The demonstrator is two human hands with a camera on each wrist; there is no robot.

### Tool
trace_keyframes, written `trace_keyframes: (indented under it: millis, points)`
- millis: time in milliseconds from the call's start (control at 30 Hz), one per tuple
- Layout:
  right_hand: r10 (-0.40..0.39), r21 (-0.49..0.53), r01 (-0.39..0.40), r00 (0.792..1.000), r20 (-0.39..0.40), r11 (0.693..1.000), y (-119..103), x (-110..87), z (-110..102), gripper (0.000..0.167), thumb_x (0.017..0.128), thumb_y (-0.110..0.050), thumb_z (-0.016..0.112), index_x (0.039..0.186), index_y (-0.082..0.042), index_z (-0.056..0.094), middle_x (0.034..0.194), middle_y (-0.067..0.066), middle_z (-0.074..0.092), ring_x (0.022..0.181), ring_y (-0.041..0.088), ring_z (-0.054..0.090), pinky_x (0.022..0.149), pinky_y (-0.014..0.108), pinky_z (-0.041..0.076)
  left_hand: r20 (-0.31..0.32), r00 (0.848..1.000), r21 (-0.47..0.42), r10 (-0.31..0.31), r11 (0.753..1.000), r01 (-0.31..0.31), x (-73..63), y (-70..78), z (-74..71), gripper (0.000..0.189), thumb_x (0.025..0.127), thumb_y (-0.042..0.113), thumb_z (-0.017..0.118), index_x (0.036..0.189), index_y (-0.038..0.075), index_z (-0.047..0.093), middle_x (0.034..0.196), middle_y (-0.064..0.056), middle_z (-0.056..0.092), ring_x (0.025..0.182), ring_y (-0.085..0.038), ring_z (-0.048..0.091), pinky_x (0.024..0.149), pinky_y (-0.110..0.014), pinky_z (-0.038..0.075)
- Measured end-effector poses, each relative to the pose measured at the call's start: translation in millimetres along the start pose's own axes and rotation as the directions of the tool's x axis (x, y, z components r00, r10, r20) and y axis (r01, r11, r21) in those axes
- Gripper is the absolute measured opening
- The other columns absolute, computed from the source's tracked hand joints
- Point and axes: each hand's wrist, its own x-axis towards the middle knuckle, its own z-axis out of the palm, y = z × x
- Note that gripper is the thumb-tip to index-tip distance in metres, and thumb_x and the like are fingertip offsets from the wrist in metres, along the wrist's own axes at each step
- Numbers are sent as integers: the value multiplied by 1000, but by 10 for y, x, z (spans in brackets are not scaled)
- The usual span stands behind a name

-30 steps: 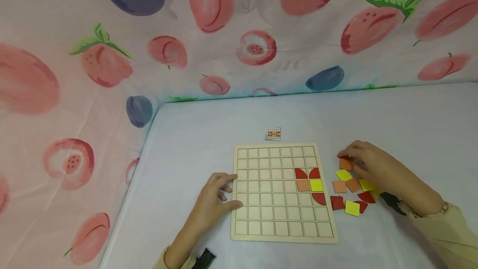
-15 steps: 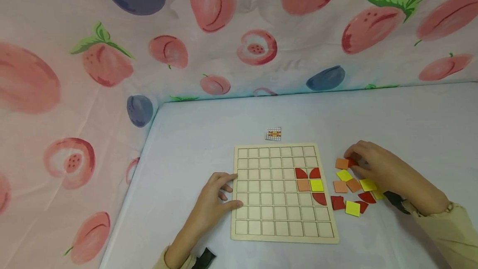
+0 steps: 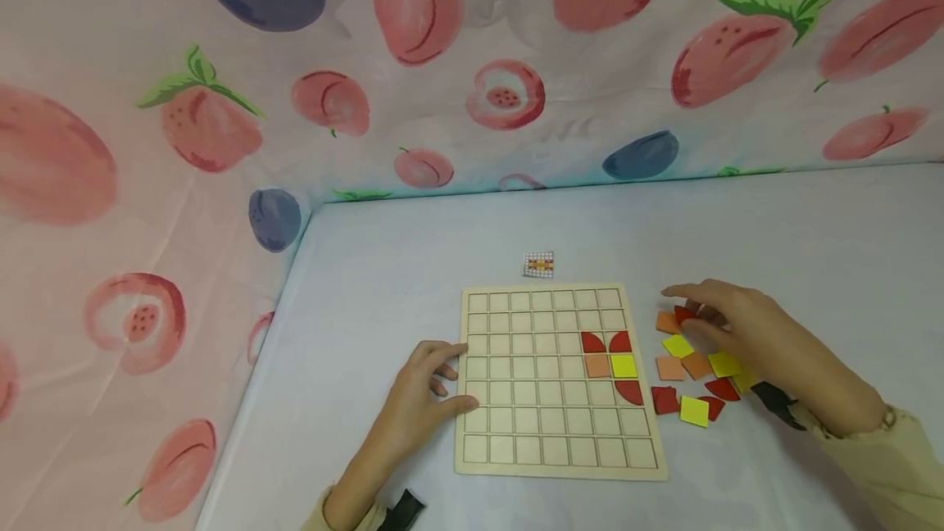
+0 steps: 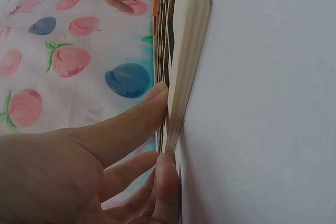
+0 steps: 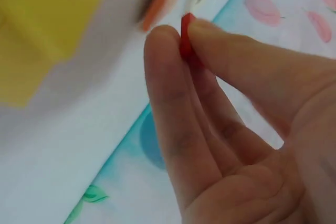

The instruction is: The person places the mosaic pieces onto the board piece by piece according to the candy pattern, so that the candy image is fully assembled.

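Note:
My left hand (image 3: 422,388) steadies the left edge of a wooden grid board (image 3: 516,408). In the left wrist view its thumb lies on the board's top face and other fingertips touch the side of the edge. Right of the board, my right hand (image 3: 741,330) pinches a small red tile (image 5: 186,35) between thumb and fingers, over an orange tile (image 3: 667,321); its index finger sticks out in the head view. Set on the grid's right side are red quarter-circle tiles (image 3: 629,392), an orange square (image 3: 598,365) and a yellow square (image 3: 624,365).
Loose yellow tiles (image 3: 694,411), orange tiles (image 3: 670,368) and red tiles (image 3: 665,400) lie scattered right of the board, some overlapping. Behind the board sits a small pattern card (image 3: 538,265). A fruit-print cloth (image 3: 509,39) hangs along the back and left of the white table (image 3: 383,269).
The right hand takes the red tile between its fingers, off the orange tile, which has slid slightly left. Its index finger has straightened. The left hand and board stay put.

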Motion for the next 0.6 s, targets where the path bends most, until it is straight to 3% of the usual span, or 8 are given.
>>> trace_keyframes:
  millis: [100,233,333,433,600]
  points:
    - [-27,0,27,999,-18,1000,-104,-30,-16,38,84,-8,78,121,-8,69,95,-3,66,83,15,60,71,32,59,1,1000,-1,-1,1000,1,4,7,-2,65,75,14,86,134,9,59,128,-6,53,86,-13,55,75,-23,51]
    - [11,38,-11,1000,12,999,-246,-40,1,30,84,-12,79,113,-12,71,95,-5,70,88,15,63,76,36,59,0,1000,1,-7,1000,7,9,10,-6,65,75,13,87,134,9,60,128,-6,53,85,-13,55,74,-22,51]
    - [12,56,-13,1000,13,998,-335,-49,30,23,83,-15,81,104,-19,72,90,-8,69,85,13,62,73,32,58,0,1000,5,-7,1000,7,14,11,-7,65,75,13,86,134,8,60,128,-7,53,84,-13,55,74,-22,51]
    - [-53,47,54,998,-29,997,-403,-71,69,19,80,-17,83,92,-25,71,86,-14,67,80,6,61,68,25,55,2,1000,2,-7,1000,7,15,14,-6,65,75,13,86,134,8,59,128,-7,53,84,-13,55,74,-22,51]
    - [-175,57,179,982,-68,982,-495,-96,149,22,77,-14,85,86,-27,70,85,-20,63,75,-2,56,65,21,54,8,1000,4,-5,1000,5,4,17,-10,65,76,14,86,134,8,59,128,-8,53,84,-13,54,73,-22,51]
